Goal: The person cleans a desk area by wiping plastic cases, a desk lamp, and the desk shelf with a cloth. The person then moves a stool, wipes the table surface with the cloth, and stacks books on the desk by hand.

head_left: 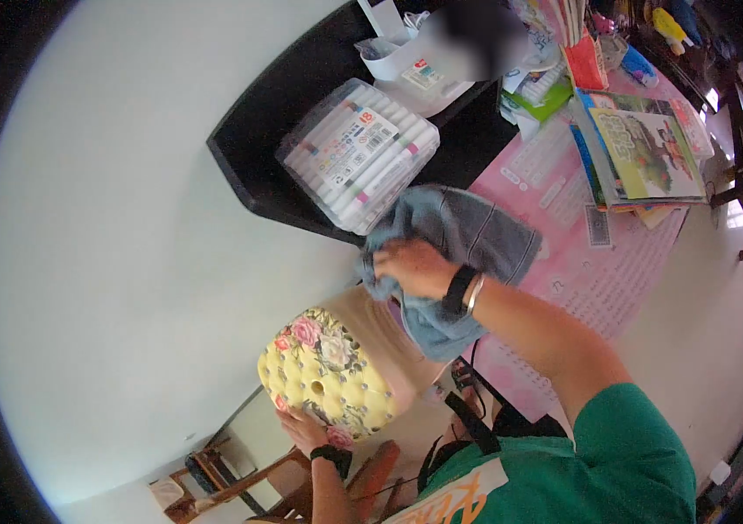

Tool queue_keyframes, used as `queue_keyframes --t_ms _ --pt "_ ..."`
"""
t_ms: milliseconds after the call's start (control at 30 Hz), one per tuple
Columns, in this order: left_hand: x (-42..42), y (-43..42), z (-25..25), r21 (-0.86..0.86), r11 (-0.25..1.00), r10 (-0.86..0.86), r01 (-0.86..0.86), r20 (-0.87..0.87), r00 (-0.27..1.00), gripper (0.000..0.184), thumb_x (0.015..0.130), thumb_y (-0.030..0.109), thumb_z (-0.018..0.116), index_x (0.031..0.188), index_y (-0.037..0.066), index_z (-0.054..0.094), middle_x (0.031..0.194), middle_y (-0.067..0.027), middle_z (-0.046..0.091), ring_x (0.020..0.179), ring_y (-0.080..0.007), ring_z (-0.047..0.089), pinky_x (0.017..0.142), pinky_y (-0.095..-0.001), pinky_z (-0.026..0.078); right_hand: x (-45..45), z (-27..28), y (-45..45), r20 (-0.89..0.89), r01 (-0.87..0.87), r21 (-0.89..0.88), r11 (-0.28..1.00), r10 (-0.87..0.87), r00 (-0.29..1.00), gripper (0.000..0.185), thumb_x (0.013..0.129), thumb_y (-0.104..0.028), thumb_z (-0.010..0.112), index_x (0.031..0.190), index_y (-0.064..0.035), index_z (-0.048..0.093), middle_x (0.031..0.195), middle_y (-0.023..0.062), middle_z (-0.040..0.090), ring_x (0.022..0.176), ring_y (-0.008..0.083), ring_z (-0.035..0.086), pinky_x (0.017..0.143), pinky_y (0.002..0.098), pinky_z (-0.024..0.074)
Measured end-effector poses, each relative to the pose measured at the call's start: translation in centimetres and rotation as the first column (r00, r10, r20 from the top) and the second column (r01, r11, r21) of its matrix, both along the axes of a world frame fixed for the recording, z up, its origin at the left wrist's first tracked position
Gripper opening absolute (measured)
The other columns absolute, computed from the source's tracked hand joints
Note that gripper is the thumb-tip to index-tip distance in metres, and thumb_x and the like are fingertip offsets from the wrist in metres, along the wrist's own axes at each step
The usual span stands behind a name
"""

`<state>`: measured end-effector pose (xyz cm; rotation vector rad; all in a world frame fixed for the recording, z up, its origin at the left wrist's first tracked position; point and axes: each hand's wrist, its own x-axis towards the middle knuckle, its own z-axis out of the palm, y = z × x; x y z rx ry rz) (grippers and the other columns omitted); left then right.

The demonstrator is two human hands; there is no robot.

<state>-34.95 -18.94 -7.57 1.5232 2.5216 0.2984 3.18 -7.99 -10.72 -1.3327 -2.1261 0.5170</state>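
Green sleeve [638, 441], two hands, one cloth, one stool

One bare right arm runs out of that sleeve, and we see two bands on its wrist: one black wristband [457, 290] and one silver bangle [474, 297]. Our right hand [415, 266] is mostly closed, its fingers curled into one grey-blue cloth [489, 231] crossed by dark lines. The cloth is bunched under the palm and spreads to both sides, over part of the stool's beige side and in front of the desk.

We have one stool [349, 380], tipped so that its yellow, flower-printed seat is turned toward the white wall; one round hole [317, 387] sits in that seat. Our left hand [301, 428] rests on the lower edge of the seat, fingers extended rather than clenched — whether the thumb hooks beneath, we cannot tell. One black band [335, 458] circles that wrist.

Beyond the cloth we count one clear case of markers [358, 153], printed with an 18, on one black shelf [258, 157]. One pink printed sheet [563, 284] covers the desk, with one playing card [598, 227] on it and one stack of books [651, 157] near the card — how many books, we cannot count.
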Motion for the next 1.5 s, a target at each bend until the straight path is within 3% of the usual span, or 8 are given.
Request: queue_keyframes --t_ms 133,533,600,667,733,867,1133,1500 --pt "-1.6 -0.1 -1.2 -0.036 0.999 0.03 -0.033 -0.066 0.997 0.058 0.097 0.042 0.027 0.138 0.0 0.03 0.124 -0.0284 0.046 0.11 -0.043 0.047 0.091 -0.0475 0.039 -5.5 1.0 -6.7 0.243 -0.205 -0.099 0.974 0.223 0.944 0.014 0.069 -0.005 0.056 0.082 -0.0103 0.059 0.081 0.0039 0.054 0.087 0.0245 0.054 0.073 0.0391 0.0466" --pt "-2.3 -1.4 -0.8 0.311 0.929 -0.219 0.199 0.029 0.975 0.06 0.088 0.029 0.053 0.137 0.001 0.033 0.129 -0.0251 0.042 0.119 -0.0378 0.041 0.099 -0.0454 0.035 -3.4 12.4 -17.2 -0.605 -0.179 -0.581 0.794 -0.275 0.747 0.047 0.068 -0.007 0.063 0.114 -0.0036 0.058 0.104 0.0123 0.064 0.096 0.0178 0.059 0.088 0.0297 0.044" --pt "0.7 -2.1 2.8 0.39 0.792 -0.534 0.47 0.069 0.843 0.071 0.081 0.025 0.063 0.14 0.003 0.029 0.137 -0.0226 0.036 0.127 -0.0334 0.036 0.103 -0.0433 0.03 -4.1 14.6 -18.4 -0.598 -0.113 -0.564 0.818 -0.311 0.739 0.047 0.07 -0.005 0.064 0.116 -0.0022 0.056 0.109 0.0104 0.062 0.103 0.0174 0.056 0.092 0.0306 0.0419" --pt "5.3 -4.2 4.8 0.426 0.802 -0.569 0.419 0.761 0.313 0.078 0.079 0.022 0.067 0.142 0.003 0.025 0.141 -0.0186 0.033 0.13 -0.029 0.032 0.106 -0.04 0.026 -5.0 15.8 -19.2 -0.552 -0.039 -0.554 0.832 -0.333 0.764 0.051 0.071 -0.004 0.063 0.121 -0.0026 0.053 0.114 0.0111 0.06 0.108 0.0181 0.055 0.096 0.0311 0.0399" --pt "11.4 -5.8 8.2 0.425 0.739 -0.461 0.524 0.885 -0.067 0.076 0.081 0.02 0.064 0.143 0.006 0.021 0.141 -0.0135 0.031 0.13 -0.0258 0.031 0.106 -0.0382 0.026 -6.3 15.7 -19.7 -0.569 -0.037 -0.51 0.859 -0.305 0.764 0.056 0.072 -0.003 0.062 0.126 -0.0034 0.048 0.122 0.012 0.055 0.114 0.0195 0.051 0.099 0.0318 0.0373" --pt "15.3 -5.9 7.2 0.365 0.83 -0.307 0.421 0.93 -0.201 0.068 0.081 0.019 0.067 0.137 0.003 0.033 0.129 -0.0094 0.047 0.118 -0.02 0.044 0.099 -0.0337 0.036 -7.2 15.1 -20.5 -0.799 -0.194 -0.488 0.851 -0.347 0.491 0.063 0.076 -0.004 0.059 0.136 -0.0034 0.038 0.134 0.0129 0.046 0.124 0.0202 0.042 0.103 0.0325 0.0329" --pt "15.3 -1.3 4.1 0.105 0.991 -0.12 -0.086 0.974 -0.192 0.038 0.083 0.02 0.066 0.115 0.002 0.055 0.112 -0.0068 0.058 0.1 -0.0199 0.055 0.088 -0.0325 0.044 1.1 11.2 -24.4 0.065 0.402 -0.171 0.9 -0.397 0.916 0.053 0.08 -0.013 0.058 0.13 -0.0053 0.044 0.135 0.0212 0.039 0.125 0.0357 0.038 0.102 0.0421 0.0333" --pt "17.0 13.4 18.1 0.799 0.534 -0.79 -0.274 0.588 0.175 0.049 0.089 0.015 0.054 0.133 -0.001 0.038 0.133 -0.0108 0.041 0.119 -0.0222 0.041 0.104 -0.0318 0.028 4.2 1.4 -32.4 0.488 0.465 -0.197 0.863 -0.325 0.81 0.04 0.082 -0.026 0.052 0.12 -0.0116 0.051 0.134 0.0245 0.036 0.126 0.0419 0.034 0.097 0.0543 0.0346"
